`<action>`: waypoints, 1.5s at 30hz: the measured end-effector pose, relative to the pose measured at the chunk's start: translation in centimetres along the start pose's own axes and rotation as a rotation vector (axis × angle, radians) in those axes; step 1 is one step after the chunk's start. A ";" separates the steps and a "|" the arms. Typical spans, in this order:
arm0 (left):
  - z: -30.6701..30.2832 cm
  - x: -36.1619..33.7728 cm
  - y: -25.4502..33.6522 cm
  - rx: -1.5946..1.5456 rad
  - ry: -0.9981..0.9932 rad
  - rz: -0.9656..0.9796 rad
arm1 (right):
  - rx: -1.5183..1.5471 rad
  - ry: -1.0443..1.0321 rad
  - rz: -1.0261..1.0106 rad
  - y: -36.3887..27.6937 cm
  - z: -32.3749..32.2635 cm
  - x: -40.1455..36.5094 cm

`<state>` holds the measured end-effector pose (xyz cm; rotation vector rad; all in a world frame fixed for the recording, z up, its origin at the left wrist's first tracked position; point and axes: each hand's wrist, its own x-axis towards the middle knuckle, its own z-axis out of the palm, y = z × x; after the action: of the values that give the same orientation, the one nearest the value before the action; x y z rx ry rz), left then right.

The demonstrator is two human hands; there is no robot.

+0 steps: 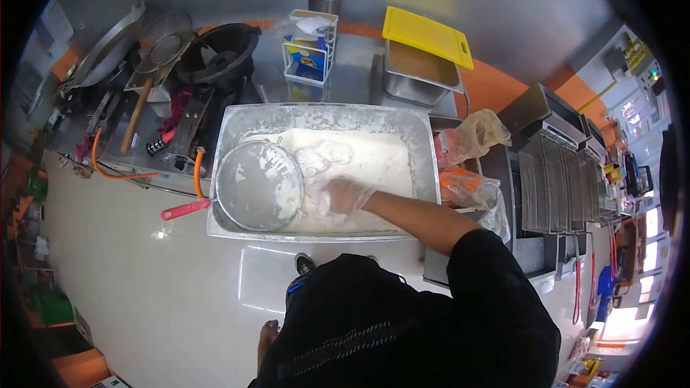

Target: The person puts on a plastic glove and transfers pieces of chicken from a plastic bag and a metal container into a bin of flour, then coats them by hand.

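Your left hand (268, 330) hangs low, its finger state indeterminable. Your gloved right hand (343, 196) reaches into the tray (345, 115), down at the flour (381, 154); whether its fingers grip cannot be told. Just beyond lie floured pieces (325, 156), probably soft and limp, best supported from beneath. The sieve (251, 190) obstructs the tray's left side; a rack (307, 70) stands beyond.

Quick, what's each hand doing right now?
Left hand: hangs low; grip can't be told.
Right hand: gloved, down at the white powder; grip can't be told.
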<state>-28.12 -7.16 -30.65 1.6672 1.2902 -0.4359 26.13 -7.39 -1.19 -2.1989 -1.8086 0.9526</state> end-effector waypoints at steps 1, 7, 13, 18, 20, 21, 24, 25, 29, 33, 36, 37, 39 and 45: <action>-0.2 -0.2 0.0 -0.045 0.010 -0.044 | 0.010 0.044 0.001 -0.1 -0.9 -0.4; -2.3 -2.8 2.7 -0.068 0.007 0.024 | -0.101 0.602 0.064 3.1 -3.2 -3.3; -1.4 -2.2 0.7 -0.038 0.010 0.037 | 0.008 0.220 0.064 8.1 -3.0 -4.3; -2.5 -3.4 4.5 -0.013 0.027 -0.083 | 0.120 0.281 0.052 6.1 -4.9 -6.3; -2.9 -4.3 6.2 -0.151 0.105 -0.133 | 0.038 0.386 -0.019 8.7 -2.2 -5.8; -3.0 -4.7 6.5 -0.150 0.103 -0.139 | -0.044 0.495 -0.088 9.6 -1.0 -5.5; -2.7 -3.1 5.2 -0.079 0.021 -0.069 | 0.130 0.200 0.045 7.0 -2.6 -6.2; -2.4 -2.2 4.1 -0.009 0.000 -0.023 | 0.131 0.203 0.044 5.9 -3.4 -6.2; -2.6 -2.2 4.8 -0.001 0.007 -0.070 | 0.053 0.151 0.064 4.3 -4.4 -6.1; -2.3 -1.6 3.4 -0.064 0.036 -0.031 | 0.094 0.365 -0.089 5.9 -1.6 -4.5; -2.5 -2.1 4.1 -0.092 0.047 -0.070 | 0.185 0.409 -0.146 5.6 -1.3 -4.4; -2.6 -2.2 4.1 -0.093 0.041 -0.070 | 0.184 0.406 -0.140 5.0 -2.2 -4.7; -2.6 -2.4 3.9 -0.154 0.039 -0.123 | 0.188 0.159 0.203 3.5 -4.7 -5.1; -4.2 -1.7 2.8 -0.001 -0.051 -0.105 | -0.114 0.052 0.277 4.8 -4.6 -5.6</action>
<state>-27.32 -4.57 -26.05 1.5828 1.3443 -0.5373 32.22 -12.57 2.20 -2.5690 -1.6017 0.8471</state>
